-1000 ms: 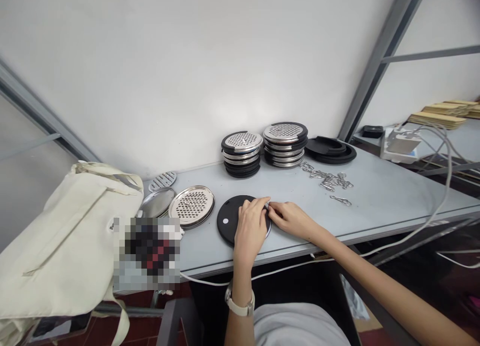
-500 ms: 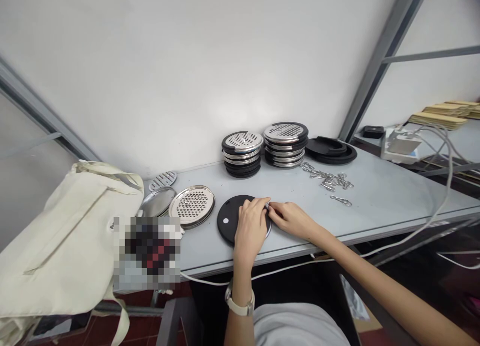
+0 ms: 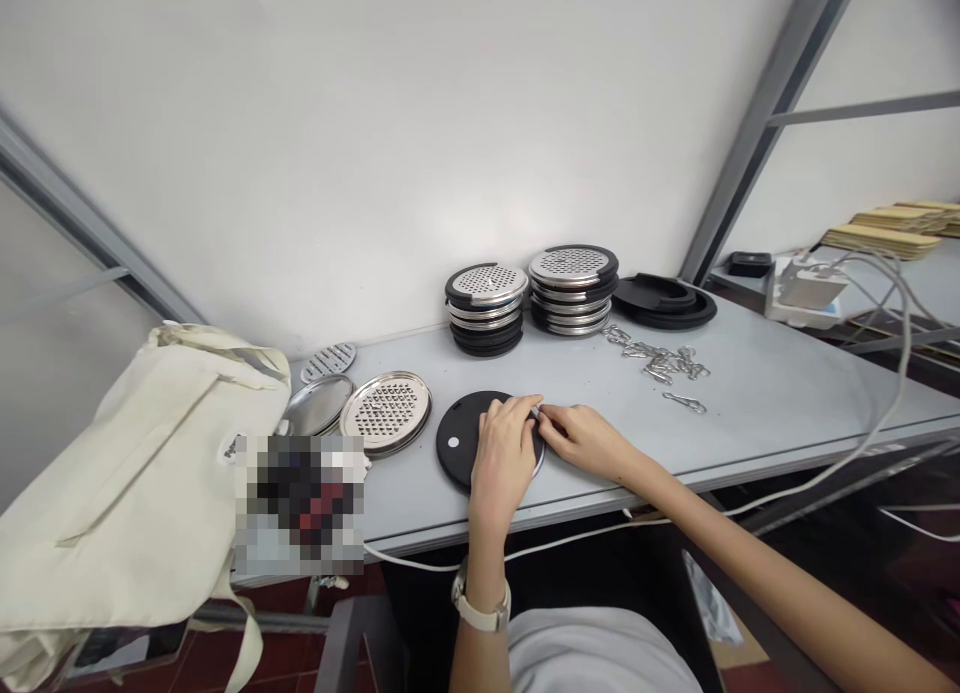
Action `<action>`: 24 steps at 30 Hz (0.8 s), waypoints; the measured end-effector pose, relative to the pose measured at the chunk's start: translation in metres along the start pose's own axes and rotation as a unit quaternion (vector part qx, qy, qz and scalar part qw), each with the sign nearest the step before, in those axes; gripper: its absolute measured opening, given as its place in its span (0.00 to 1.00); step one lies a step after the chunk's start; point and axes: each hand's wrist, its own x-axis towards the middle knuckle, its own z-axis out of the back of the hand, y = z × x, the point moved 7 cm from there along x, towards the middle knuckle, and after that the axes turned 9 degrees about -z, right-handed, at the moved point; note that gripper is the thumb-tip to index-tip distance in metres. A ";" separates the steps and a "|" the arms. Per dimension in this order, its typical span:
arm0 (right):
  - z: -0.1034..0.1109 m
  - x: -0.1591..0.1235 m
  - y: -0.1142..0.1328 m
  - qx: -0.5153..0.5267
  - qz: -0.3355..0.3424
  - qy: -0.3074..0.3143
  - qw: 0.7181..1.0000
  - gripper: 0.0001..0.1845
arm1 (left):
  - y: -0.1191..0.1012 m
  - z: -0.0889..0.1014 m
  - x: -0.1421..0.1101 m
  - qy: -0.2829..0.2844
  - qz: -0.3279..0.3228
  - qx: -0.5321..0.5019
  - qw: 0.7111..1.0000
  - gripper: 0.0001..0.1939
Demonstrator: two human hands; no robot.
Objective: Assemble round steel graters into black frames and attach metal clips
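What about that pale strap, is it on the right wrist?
No, the pale strap is around the left wrist, and the right wrist is bare.

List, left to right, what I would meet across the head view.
Bag → grater disc → black disc → right hand → loose clip → black box → yellow boards.

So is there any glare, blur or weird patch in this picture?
Head view: soft bright glare on the wall; left hand and right hand look fairly sharp. Same head view: pixelated blocks hide something beside the cream bag, and shadow darkens the space under the table.
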 end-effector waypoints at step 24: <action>0.000 0.000 0.001 0.003 0.003 0.004 1.000 0.17 | 0.003 0.001 -0.001 -0.015 0.012 -0.026 0.999 0.19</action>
